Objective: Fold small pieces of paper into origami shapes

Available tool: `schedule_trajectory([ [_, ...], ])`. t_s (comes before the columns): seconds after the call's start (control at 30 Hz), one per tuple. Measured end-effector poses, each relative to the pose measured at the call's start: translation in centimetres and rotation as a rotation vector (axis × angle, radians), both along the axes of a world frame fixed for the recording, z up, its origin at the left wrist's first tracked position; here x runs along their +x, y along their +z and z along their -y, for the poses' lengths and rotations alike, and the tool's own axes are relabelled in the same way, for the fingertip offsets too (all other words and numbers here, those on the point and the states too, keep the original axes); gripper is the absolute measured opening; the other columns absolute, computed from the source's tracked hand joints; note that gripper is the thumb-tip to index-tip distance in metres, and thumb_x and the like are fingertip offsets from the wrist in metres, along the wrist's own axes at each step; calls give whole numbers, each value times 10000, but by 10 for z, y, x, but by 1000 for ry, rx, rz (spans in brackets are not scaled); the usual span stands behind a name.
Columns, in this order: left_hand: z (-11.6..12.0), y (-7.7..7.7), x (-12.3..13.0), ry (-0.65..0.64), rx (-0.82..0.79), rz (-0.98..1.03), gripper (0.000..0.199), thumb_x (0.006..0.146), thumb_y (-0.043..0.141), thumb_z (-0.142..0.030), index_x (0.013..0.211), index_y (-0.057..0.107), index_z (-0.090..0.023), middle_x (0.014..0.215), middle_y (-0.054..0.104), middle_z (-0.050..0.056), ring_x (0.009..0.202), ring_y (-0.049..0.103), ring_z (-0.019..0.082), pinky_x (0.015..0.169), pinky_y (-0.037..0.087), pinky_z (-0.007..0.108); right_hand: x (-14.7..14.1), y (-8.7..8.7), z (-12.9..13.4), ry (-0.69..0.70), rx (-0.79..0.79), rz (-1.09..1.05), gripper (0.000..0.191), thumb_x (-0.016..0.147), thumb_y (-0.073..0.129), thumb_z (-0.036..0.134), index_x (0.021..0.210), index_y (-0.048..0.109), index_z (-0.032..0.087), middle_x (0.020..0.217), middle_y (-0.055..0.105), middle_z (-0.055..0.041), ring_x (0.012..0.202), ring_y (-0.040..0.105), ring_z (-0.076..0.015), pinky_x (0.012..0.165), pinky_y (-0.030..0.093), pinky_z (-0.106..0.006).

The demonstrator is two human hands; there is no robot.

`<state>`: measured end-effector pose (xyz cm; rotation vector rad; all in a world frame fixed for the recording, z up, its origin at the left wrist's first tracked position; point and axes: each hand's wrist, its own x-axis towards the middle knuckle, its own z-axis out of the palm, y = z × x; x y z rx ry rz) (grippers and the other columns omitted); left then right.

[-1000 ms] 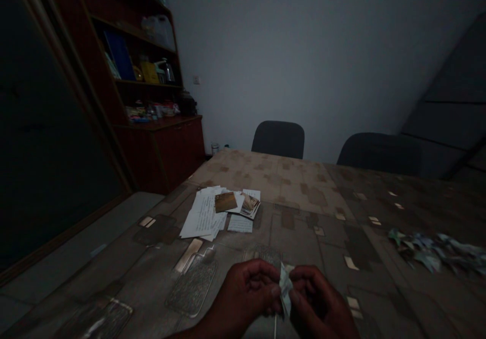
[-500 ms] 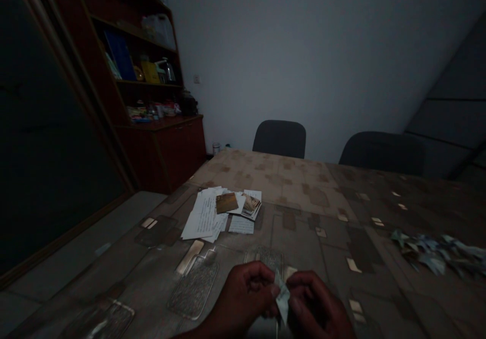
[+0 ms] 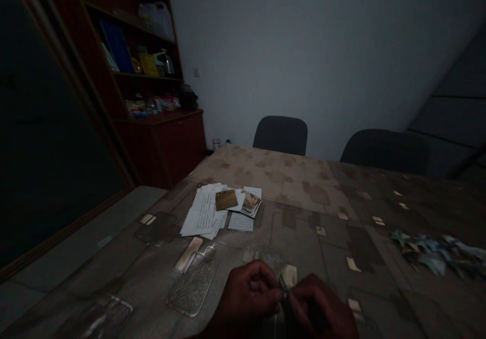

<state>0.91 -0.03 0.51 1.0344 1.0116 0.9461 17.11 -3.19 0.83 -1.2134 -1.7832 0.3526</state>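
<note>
At the bottom middle, my left hand [image 3: 253,292] pinches a small folded piece of paper [image 3: 284,284] between thumb and fingers. My right hand [image 3: 321,303] is closed on the same paper from the other side, and the fingertips of both hands nearly meet. Only a narrow, dark greenish edge of the paper shows; the fingers cover the rest. Both hands are just above the near side of the patterned tablecloth [image 3: 228,278].
Printed sheets [image 3: 201,212] and small picture cards [image 3: 227,200] lie in a pile beyond my left hand. A heap of crumpled or folded pale paper pieces [image 3: 435,253] is at the right. Grey chairs [image 3: 281,134] stand behind the table; a wooden cabinet [image 3: 178,144] is at left.
The paper has turned from showing a pale, flat face to showing a thin edge. My right hand's fingers have closed in tighter on it. The view has tilted slightly.
</note>
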Motion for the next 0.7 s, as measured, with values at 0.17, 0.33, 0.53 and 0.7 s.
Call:
schedule_trajectory([
  [0.17, 3, 2, 6, 30, -29, 59, 308, 547, 791, -255, 771, 605, -154, 566, 610, -23, 513, 584, 135, 511, 445, 236, 2, 3, -3, 77, 201, 263, 195, 841, 529, 86, 702, 590, 210, 579, 633, -18, 533, 575, -159, 542, 438, -257],
  [0.33, 6, 11, 4, -15, 24, 65, 285, 683, 741, -367, 793, 641, -124, 548, 623, -5, 505, 587, 133, 559, 453, 253, 7, 5, -7, 141, 262, 376, 158, 839, 567, 98, 745, 635, 206, 604, 657, -23, 552, 592, -168, 546, 444, -271],
  [0.53, 2, 22, 1, -4, -16, 62, 377, 704, 699, -497, 711, 590, -137, 540, 690, 66, 490, 622, 171, 514, 440, 257, 9, 9, -7, 8, -1, 66, 136, 909, 526, 227, 813, 621, 212, 681, 650, -17, 603, 627, -170, 573, 489, -251],
  [0.7, 1, 21, 1, -10, -56, 104, 379, 682, 722, -487, 708, 570, -141, 526, 688, 58, 455, 605, 153, 483, 432, 245, 6, 9, -6, 17, -73, -34, 101, 869, 559, 256, 869, 652, 218, 692, 637, -1, 613, 635, -175, 580, 493, -245],
])
